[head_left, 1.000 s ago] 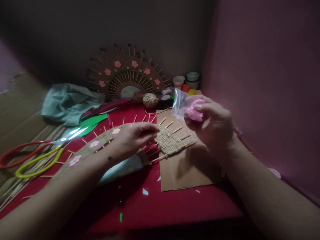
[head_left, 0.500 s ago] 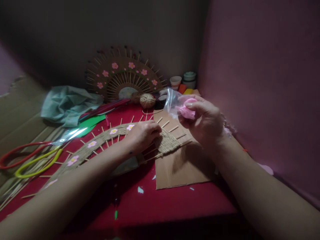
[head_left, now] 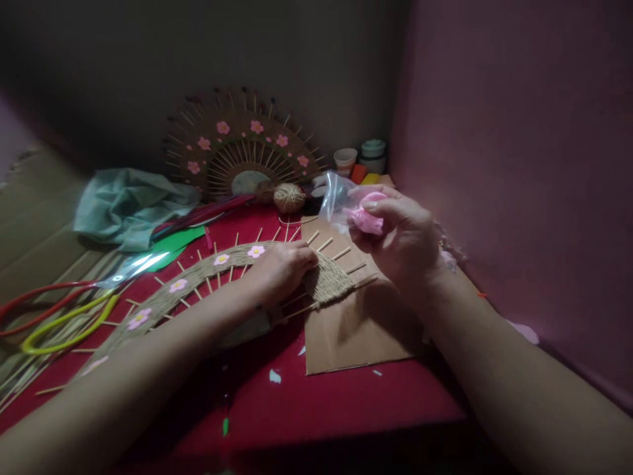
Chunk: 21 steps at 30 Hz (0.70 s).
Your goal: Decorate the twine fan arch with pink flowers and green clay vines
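My right hand (head_left: 408, 237) is raised over the cardboard, with thumb and fingers closed on a lump of pink clay (head_left: 370, 218) in a clear zip bag (head_left: 332, 196). Below and to the left, my left hand (head_left: 283, 270) rests on the twine-woven fan (head_left: 329, 280), its fingers curled together near the weave. Whatever those fingers pinch, if anything, is hidden. Thin sticks poke out along both edges of the woven band. Pink flowers with yellow centres, one of them a flower (head_left: 256, 251) beside my left hand, lie along the band. The fan's right end overlaps a brown cardboard sheet (head_left: 366, 336).
A finished-looking flowered fan (head_left: 237, 142) leans against the back wall. Near it sit a twine ball (head_left: 289, 197), a paper cup (head_left: 345, 159) and a lidded jar (head_left: 372, 156). Scissors (head_left: 69, 323) and a greenish cloth (head_left: 128, 204) occupy the left; a pink wall (head_left: 504, 165) bounds the right.
The whole scene has shifted slightly left in view. Both hands keep nearly the same pose, the right one still gripping the pink clay and bag.
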{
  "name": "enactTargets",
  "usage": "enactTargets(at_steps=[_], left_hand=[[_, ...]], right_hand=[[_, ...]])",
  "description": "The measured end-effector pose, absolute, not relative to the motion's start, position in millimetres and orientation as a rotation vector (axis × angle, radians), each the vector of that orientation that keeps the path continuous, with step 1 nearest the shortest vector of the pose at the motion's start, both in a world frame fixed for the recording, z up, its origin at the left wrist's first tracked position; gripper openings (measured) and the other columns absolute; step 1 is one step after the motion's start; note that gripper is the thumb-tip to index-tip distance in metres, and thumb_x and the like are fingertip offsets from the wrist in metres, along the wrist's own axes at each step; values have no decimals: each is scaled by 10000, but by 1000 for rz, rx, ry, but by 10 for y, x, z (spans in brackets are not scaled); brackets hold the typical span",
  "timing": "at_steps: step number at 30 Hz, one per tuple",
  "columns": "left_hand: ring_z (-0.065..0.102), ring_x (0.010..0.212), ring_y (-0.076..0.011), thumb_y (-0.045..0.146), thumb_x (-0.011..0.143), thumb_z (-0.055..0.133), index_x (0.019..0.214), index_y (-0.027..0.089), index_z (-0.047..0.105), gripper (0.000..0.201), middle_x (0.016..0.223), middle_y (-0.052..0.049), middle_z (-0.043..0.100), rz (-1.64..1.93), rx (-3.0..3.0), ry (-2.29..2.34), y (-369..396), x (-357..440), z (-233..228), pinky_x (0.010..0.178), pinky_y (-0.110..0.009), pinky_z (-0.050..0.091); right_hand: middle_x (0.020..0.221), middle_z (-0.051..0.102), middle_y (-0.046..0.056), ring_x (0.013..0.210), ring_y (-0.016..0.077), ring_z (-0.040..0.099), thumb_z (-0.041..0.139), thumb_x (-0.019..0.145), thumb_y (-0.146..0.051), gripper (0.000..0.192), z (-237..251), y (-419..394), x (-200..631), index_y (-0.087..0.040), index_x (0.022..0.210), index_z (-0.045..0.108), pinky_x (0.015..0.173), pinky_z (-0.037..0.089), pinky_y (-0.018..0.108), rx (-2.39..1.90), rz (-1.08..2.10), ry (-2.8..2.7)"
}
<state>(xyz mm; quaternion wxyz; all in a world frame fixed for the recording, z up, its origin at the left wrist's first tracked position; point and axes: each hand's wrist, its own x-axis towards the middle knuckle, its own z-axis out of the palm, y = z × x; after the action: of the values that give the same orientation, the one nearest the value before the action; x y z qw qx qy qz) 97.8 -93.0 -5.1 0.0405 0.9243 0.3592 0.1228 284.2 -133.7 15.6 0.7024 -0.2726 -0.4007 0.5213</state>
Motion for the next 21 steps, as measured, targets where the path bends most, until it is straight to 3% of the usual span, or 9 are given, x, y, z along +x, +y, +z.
enactTargets(at_steps=[12,21], left_hand=[[517,813,-200,165,848,500,801,181,696,202,883,-77,606,414,2840,1004,-1012,915,-132,719,-310,405],[604,830,-186,194,879,480,951,144,717,253,941,-95,659,585,2777,1159,-978,804,-39,740,-300,469]], right_hand=[[498,513,-47,417,86,453,572,609,-192,134,167,-1350,2835,-194,732,624,365,271,223,-634,1182,-864],[518,519,-47,428,74,445,568,605,-175,141,164,-1351,2834,-181,736,621,376,288,206,-626,1201,-845]])
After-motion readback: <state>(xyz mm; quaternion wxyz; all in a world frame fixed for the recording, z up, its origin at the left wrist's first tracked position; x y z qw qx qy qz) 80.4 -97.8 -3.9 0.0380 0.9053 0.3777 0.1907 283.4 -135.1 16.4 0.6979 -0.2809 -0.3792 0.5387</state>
